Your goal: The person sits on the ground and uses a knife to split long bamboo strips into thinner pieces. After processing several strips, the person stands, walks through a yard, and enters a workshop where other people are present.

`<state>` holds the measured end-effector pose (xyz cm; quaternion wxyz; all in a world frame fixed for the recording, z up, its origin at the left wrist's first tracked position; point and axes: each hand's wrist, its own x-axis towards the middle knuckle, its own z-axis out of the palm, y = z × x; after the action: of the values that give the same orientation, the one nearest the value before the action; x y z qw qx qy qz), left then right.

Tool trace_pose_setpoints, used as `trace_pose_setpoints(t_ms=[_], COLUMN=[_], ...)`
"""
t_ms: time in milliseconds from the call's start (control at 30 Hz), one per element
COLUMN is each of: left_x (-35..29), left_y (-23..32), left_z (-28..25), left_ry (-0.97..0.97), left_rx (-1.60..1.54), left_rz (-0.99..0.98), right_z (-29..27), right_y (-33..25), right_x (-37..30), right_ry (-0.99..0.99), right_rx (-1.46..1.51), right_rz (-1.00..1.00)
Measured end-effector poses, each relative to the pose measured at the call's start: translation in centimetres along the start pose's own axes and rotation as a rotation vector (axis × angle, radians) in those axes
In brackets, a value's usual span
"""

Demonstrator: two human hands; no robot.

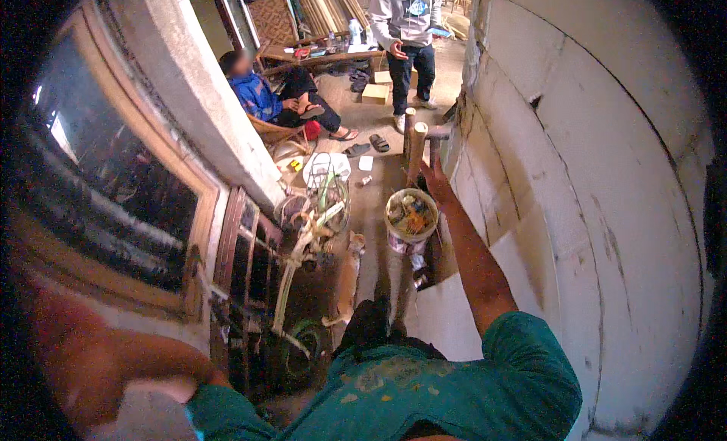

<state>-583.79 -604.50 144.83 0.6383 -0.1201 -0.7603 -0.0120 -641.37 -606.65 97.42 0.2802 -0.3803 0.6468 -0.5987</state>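
My right arm stretches forward along the pale block wall [560, 138]. My right hand [435, 179] is closed around the lower end of a dark, T-shaped tool that looks like a hammer [437, 136]. Close beside it stand upright wooden posts [414, 153], whose cut ends show. Just below the hand is a pale bucket [411, 227] filled with mixed small things. On the other side, my left arm [129, 361] is bent and raised near the wood-framed window [201, 236]; blur and shadow hide the fingers of my left hand [64, 327].
A cat [348, 278] is on the floor by my legs, next to a bicycle [291, 270]. One person [261, 96] sits at the left; another [409, 39] stands ahead. Sandals [379, 142] lie between them. A cluttered low table [326, 58] stands behind.
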Motion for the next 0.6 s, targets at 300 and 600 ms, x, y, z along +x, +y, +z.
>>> trace_pose_setpoints(t_ms=[300, 600], left_x=[-48.3, -75.0], left_y=[-25.7, -30.5], left_z=[24.6, 40.1], left_ry=[-0.144, -0.780], left_rx=[-0.310, -0.509], left_rz=[-1.774, -2.064], right_z=[-2.3, 0.7], right_y=[-8.9, 1.6], right_x=[33.3, 60.5], right_ry=[0.035, 0.193], right_rx=[0.015, -0.174], right_rz=[0.078, 0.363])
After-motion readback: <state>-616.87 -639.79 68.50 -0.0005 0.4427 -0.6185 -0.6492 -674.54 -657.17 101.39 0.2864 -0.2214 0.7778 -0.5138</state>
